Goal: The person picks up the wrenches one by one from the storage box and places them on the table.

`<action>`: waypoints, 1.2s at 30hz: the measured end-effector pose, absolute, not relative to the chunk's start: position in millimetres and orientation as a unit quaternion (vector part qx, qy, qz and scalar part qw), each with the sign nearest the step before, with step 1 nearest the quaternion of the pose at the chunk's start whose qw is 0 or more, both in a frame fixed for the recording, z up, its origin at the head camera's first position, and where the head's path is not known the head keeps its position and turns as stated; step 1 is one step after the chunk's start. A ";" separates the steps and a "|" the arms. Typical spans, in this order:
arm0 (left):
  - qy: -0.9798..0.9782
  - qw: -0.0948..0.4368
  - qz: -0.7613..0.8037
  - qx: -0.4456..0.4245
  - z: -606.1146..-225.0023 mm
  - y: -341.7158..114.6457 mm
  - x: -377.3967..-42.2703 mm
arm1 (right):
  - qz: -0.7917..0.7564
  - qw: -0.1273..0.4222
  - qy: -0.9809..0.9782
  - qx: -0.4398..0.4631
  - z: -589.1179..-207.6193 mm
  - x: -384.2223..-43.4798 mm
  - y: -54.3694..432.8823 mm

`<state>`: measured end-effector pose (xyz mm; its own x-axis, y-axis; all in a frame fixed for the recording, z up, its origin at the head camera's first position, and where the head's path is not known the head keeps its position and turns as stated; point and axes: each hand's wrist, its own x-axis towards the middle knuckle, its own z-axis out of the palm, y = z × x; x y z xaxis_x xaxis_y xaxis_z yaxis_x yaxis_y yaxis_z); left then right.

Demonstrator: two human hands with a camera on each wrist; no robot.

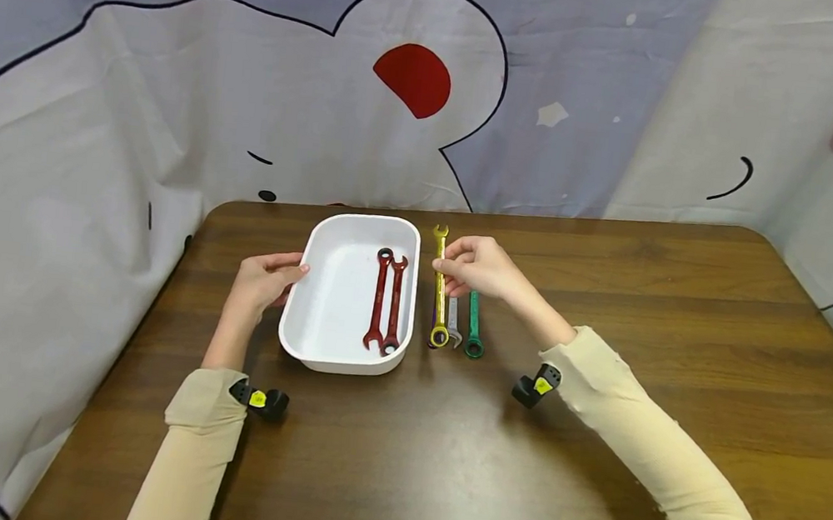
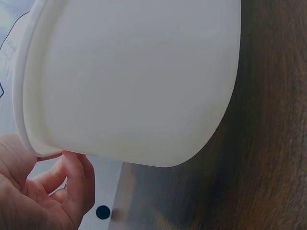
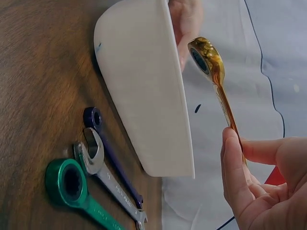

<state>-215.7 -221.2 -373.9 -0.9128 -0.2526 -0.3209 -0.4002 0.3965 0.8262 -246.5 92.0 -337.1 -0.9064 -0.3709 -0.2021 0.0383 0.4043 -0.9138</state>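
Note:
My left hand pinches the left rim of a white plastic tub, thumb over the edge and fingers beneath it. Two red wrenches lie side by side in the tub, along its right side. Between the thumb and fingers of my right hand is a gold combination wrench, held above the table just right of the tub. Below it on the table lie a purple wrench, a silver wrench and a green wrench, in a row beside the tub wall.
The brown wooden table spreads out to the right and in front. A printed cloth hangs behind its far edge. Each wrist wears a small black camera.

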 end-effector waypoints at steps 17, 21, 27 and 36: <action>0.832 0.064 0.516 -0.193 -376.0 -221.0 -217.1 | -0.540 0.186 0.817 -0.085 -343.4 -249.5 119.4; 0.830 0.065 0.518 -0.195 -374.4 -219.2 -216.9 | -0.537 0.190 0.818 -0.077 -345.4 -250.5 123.9; 0.829 0.069 0.519 -0.199 -373.3 -218.1 -215.9 | -0.539 0.198 0.816 -0.066 -354.2 -251.8 133.1; 0.828 0.065 0.523 -0.192 -373.8 -218.4 -215.4 | -0.541 0.206 0.813 -0.064 -364.6 -258.3 146.6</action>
